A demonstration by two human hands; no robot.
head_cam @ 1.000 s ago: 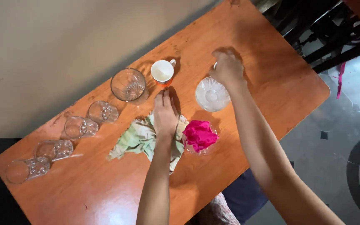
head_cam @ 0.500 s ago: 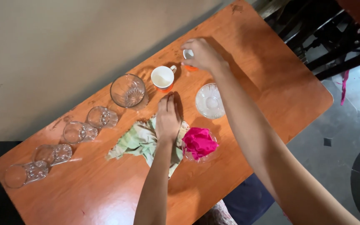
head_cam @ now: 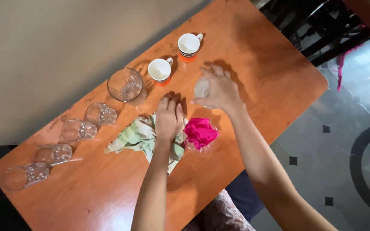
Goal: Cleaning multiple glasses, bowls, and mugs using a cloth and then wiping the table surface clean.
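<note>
The small glass bowl (head_cam: 203, 87) sits on the orange table (head_cam: 258, 77), near the middle, just past the bowl with the pink cloth (head_cam: 199, 132). The right hand (head_cam: 219, 90) is over the small glass bowl, with its fingers curled around the rim and top, so most of it is hidden. It looks like clear glass, so it is probably hard, smooth, a bit slippery, and would break if dropped. Holding it by the rim with the fingers on both sides seems the safest way. The left hand (head_cam: 168, 117) lies flat with its fingers together, pressing on a soft green cloth (head_cam: 135, 139) that is crumpled on the table. Farther back stand two white cups (head_cam: 159, 70) with orange bottoms and a big round glass (head_cam: 125, 84). Four small glasses (head_cam: 78, 129) lie on their sides in a row near the wall edge.
</note>
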